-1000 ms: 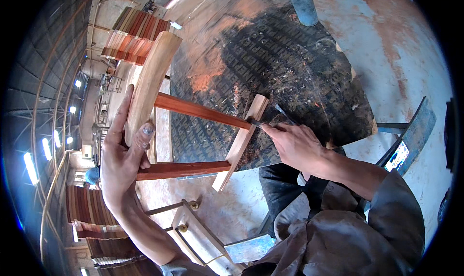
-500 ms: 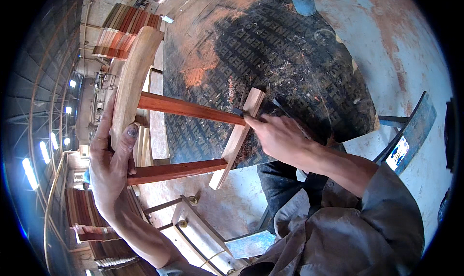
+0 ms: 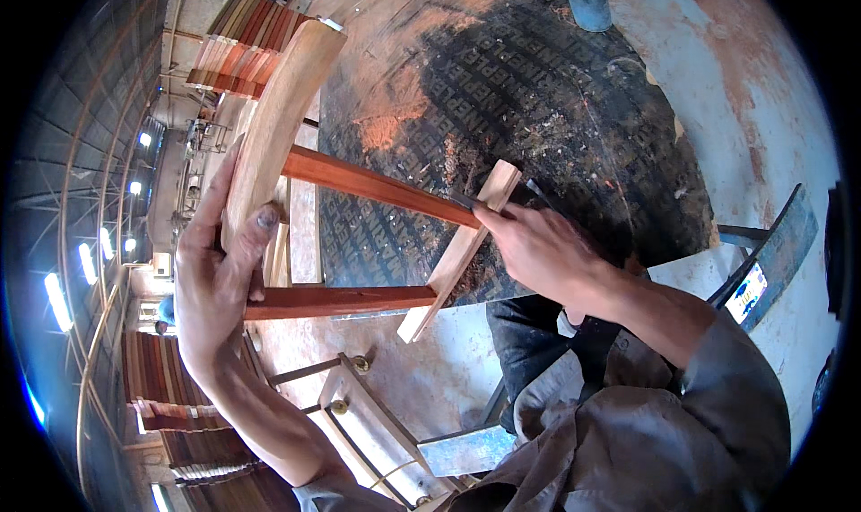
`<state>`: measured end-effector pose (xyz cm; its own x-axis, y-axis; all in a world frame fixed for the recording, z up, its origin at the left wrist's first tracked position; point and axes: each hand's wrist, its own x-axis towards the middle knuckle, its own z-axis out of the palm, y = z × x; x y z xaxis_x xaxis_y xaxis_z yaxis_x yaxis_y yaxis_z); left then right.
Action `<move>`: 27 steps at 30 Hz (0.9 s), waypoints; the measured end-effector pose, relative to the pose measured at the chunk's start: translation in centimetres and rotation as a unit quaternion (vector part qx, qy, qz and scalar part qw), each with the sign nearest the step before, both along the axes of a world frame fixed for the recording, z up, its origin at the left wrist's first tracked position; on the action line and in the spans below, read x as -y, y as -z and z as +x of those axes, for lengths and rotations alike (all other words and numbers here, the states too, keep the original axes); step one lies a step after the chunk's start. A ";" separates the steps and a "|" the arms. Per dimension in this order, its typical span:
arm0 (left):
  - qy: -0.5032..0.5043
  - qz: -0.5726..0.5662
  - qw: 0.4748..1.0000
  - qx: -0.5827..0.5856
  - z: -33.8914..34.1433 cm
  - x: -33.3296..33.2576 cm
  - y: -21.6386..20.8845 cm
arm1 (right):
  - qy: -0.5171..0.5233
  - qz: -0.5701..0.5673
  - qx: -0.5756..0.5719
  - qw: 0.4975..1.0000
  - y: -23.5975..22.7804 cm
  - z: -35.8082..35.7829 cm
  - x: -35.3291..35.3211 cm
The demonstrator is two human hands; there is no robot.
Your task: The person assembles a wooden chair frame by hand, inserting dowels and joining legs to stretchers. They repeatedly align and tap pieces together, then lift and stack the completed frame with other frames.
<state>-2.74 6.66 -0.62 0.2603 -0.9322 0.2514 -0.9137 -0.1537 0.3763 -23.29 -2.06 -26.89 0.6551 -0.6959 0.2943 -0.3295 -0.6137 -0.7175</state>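
My left hand (image 3: 215, 288) is wrapped round a thick light-wood rail (image 3: 278, 131), thumb across its face. Two reddish-brown wooden crosspieces, an upper one (image 3: 381, 185) and a lower one (image 3: 345, 301), join this rail to a narrower light-wood strip (image 3: 462, 252), so the frame looks like a short ladder. At the joint of upper crosspiece and strip, my right hand (image 3: 552, 252) is closed, its index finger pressing there. A thin dark blade-like piece (image 3: 462, 198) sticks out by that fingertip; its full shape is hidden.
Below the frame lies a dark, worn printed board (image 3: 556, 91) with orange sawdust (image 3: 395, 117) and chips. A blue cylindrical post (image 3: 587, 1) stands at its far edge. Stacked reddish wood slats (image 3: 161, 368) are at left, and a drawer-like wooden piece (image 3: 377, 422) rests below.
The wooden frame has tipped a little, its thick rail's far end shifting up and right. Both hands have moved slightly right with it, keeping their grips. The whole view has shifted slightly.
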 end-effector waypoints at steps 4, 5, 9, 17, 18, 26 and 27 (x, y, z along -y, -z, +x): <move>-0.001 0.011 1.000 -0.023 -0.2 0.0 -0.3 | 0.006 0.002 -0.029 1.000 0.4 -1.5 -2.4; -0.007 0.007 1.000 -0.018 0.0 0.0 -0.2 | 0.015 0.036 -0.039 0.998 -0.3 -2.8 -3.5; 0.030 -0.020 0.999 0.002 1.3 0.3 0.2 | -0.004 0.061 0.017 0.998 -0.8 -4.6 -6.5; 0.024 0.014 0.999 0.023 1.6 0.3 -0.4 | -0.021 0.048 -0.004 0.999 -0.7 -3.3 -7.1; 0.039 0.006 0.999 0.035 1.8 0.2 -0.3 | -0.013 0.038 -0.015 0.999 -0.6 -2.9 -6.9; 0.074 -0.010 0.994 0.083 2.0 -0.2 0.5 | 0.005 -0.033 -0.077 0.996 0.3 1.6 -4.5; 0.089 -0.006 0.994 0.066 1.8 -0.1 0.4 | 0.000 -0.045 -0.066 0.997 0.8 1.8 -4.1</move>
